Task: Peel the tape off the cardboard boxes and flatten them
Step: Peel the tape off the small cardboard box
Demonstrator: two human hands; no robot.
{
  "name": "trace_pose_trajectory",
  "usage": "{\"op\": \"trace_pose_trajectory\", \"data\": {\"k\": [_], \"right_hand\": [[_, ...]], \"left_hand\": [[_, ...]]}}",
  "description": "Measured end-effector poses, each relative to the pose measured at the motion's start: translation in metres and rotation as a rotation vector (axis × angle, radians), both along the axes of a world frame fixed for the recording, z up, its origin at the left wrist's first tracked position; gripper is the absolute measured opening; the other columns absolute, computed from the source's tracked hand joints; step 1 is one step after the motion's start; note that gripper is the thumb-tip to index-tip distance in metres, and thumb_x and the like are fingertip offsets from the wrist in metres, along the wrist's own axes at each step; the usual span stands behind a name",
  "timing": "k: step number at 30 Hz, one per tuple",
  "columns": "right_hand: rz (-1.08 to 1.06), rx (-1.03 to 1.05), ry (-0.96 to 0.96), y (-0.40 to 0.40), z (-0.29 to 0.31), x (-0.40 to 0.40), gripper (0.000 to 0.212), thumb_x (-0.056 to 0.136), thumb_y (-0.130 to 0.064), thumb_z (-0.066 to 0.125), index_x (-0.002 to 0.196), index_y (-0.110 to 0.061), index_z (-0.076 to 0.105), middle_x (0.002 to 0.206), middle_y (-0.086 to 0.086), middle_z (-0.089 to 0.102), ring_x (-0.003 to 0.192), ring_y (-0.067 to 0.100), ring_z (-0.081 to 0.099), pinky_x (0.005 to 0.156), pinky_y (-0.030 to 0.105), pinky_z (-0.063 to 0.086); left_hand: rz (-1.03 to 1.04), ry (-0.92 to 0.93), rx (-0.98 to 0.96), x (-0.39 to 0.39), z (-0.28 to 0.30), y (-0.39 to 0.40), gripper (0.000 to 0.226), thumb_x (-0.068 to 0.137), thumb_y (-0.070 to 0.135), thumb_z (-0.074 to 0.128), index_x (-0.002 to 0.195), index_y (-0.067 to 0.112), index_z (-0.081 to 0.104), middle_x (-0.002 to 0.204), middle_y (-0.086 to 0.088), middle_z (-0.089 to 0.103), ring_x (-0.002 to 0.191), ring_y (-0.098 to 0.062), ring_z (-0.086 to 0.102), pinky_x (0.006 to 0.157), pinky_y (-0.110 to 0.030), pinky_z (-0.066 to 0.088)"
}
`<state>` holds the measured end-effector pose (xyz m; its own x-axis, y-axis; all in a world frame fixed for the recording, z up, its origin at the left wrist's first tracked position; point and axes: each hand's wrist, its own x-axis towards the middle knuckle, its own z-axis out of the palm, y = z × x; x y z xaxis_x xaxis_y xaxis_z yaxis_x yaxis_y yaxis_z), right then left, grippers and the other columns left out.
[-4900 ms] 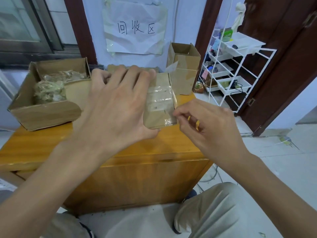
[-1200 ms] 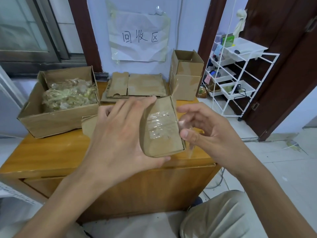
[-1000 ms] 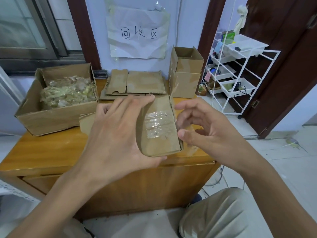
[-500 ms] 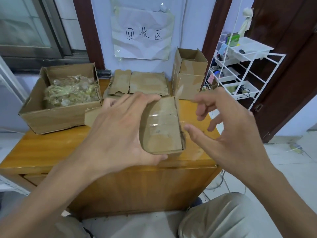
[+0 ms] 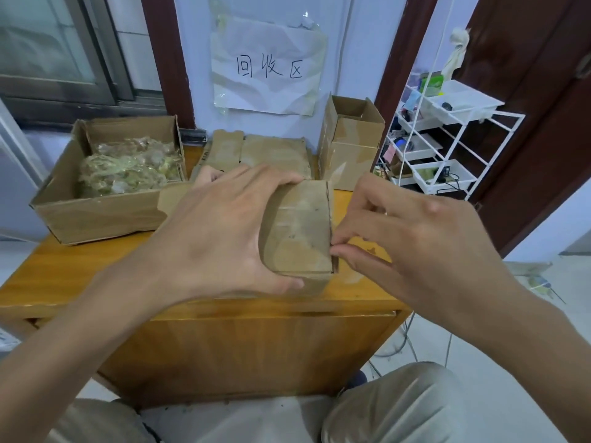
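My left hand (image 5: 217, 238) grips a small cardboard box (image 5: 300, 231) from the left and holds it over the wooden table (image 5: 96, 279). Traces of clear tape show on the box's near face. My right hand (image 5: 412, 238) is at the box's right edge, thumb and forefinger pinched together at the lower corner; what they pinch is too fine to see. Behind lies a stack of flattened cardboard (image 5: 265, 151). An upright open box (image 5: 348, 145) stands at the back right.
A large open carton (image 5: 96, 215) filled with crumpled tape (image 5: 128, 167) sits at the back left. A paper sign (image 5: 268, 65) hangs on the wall. A white wire rack (image 5: 447, 139) stands to the right of the table. My knees are below the table's front.
The wide clear tape that covered the box's face is mostly gone. My right hand drew away with fingers spread, then came back and now pinches at the box's right lower edge.
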<state>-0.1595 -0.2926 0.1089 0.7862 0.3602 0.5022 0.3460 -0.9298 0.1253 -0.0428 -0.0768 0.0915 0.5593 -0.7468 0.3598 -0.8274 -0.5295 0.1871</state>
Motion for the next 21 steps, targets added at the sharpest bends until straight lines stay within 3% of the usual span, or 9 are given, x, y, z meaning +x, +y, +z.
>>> {"op": "trace_pose_trajectory", "data": {"k": [3,5,7,9,12,14,16,19,21], "right_hand": [[-0.023,0.530,0.286,0.004,-0.004,0.000,0.006,0.091,-0.034,0.073,0.091,-0.033,0.067,0.093,-0.014,0.062,0.081,0.013,0.068,0.056,0.016,0.043],[-0.007,0.834,0.468,0.002,-0.006,0.002,0.023,0.085,-0.023,0.080,0.097,-0.029,0.061,0.095,-0.010,0.067,0.091,0.012,0.069,0.066,0.021,0.049],[0.029,1.013,0.588,0.000,-0.010,0.006,0.041,0.080,-0.021,0.087,0.109,-0.028,0.058,0.099,-0.010,0.065,0.099,0.010,0.066,0.076,0.026,0.053],[0.012,1.078,0.657,0.001,-0.012,0.010,0.070,0.067,-0.035,0.089,0.126,-0.040,0.052,0.108,-0.012,0.062,0.107,0.008,0.063,0.079,0.026,0.054],[-0.051,1.066,0.667,0.006,-0.011,0.017,0.107,0.061,-0.037,0.085,0.149,-0.052,0.027,0.136,-0.015,0.050,0.126,-0.003,0.052,0.086,0.024,0.054],[-0.056,0.968,0.659,0.009,-0.008,0.018,0.122,0.059,-0.043,0.084,0.153,-0.066,0.009,0.159,-0.024,0.028,0.147,-0.005,0.030,0.107,0.032,0.047],[-0.048,0.928,0.650,0.014,-0.008,0.019,0.123,0.063,-0.042,0.082,0.154,-0.068,0.002,0.164,-0.032,0.015,0.154,-0.005,0.016,0.121,0.039,0.035],[-0.022,0.928,0.616,0.016,-0.012,0.018,0.120,0.077,-0.026,0.085,0.159,-0.060,0.005,0.161,-0.027,0.035,0.149,-0.008,0.029,0.119,0.033,0.037],[-0.019,0.900,0.595,0.015,-0.014,0.017,0.116,0.080,-0.024,0.086,0.160,-0.058,0.010,0.145,-0.026,0.054,0.140,-0.005,0.045,0.118,0.037,0.040]], "left_hand": [[-0.030,0.106,-0.084,-0.004,-0.002,0.004,0.115,0.046,0.088,0.068,0.146,0.039,0.039,0.122,0.037,0.042,0.111,0.019,0.036,0.096,-0.021,0.030],[-0.048,0.177,-0.149,-0.006,-0.004,0.006,0.114,0.043,0.085,0.071,0.145,0.046,0.038,0.120,0.047,0.037,0.114,0.031,0.025,0.094,-0.010,0.026],[-0.057,0.240,-0.187,-0.007,-0.006,0.009,0.114,0.042,0.084,0.073,0.144,0.052,0.035,0.130,0.048,0.034,0.117,0.031,0.023,0.093,-0.011,0.028],[-0.060,0.279,-0.211,-0.007,-0.007,0.011,0.114,0.041,0.081,0.075,0.143,0.053,0.036,0.135,0.046,0.032,0.118,0.029,0.025,0.092,-0.014,0.030],[-0.049,0.282,-0.229,-0.008,-0.010,0.014,0.113,0.041,0.080,0.077,0.143,0.053,0.037,0.135,0.043,0.036,0.119,0.026,0.028,0.093,-0.013,0.030],[-0.049,0.237,-0.215,-0.010,-0.012,0.015,0.114,0.041,0.078,0.078,0.144,0.049,0.039,0.133,0.043,0.037,0.118,0.028,0.026,0.095,-0.005,0.025],[-0.055,0.210,-0.191,-0.011,-0.013,0.014,0.115,0.042,0.075,0.082,0.144,0.043,0.042,0.131,0.045,0.036,0.118,0.032,0.024,0.096,-0.001,0.021],[-0.070,0.226,-0.179,-0.010,-0.014,0.012,0.115,0.043,0.074,0.081,0.146,0.041,0.042,0.137,0.039,0.038,0.119,0.029,0.026,0.096,-0.012,0.028],[-0.079,0.251,-0.171,-0.008,-0.015,0.013,0.114,0.043,0.076,0.080,0.145,0.045,0.040,0.137,0.036,0.039,0.121,0.022,0.030,0.095,-0.012,0.029]]}}
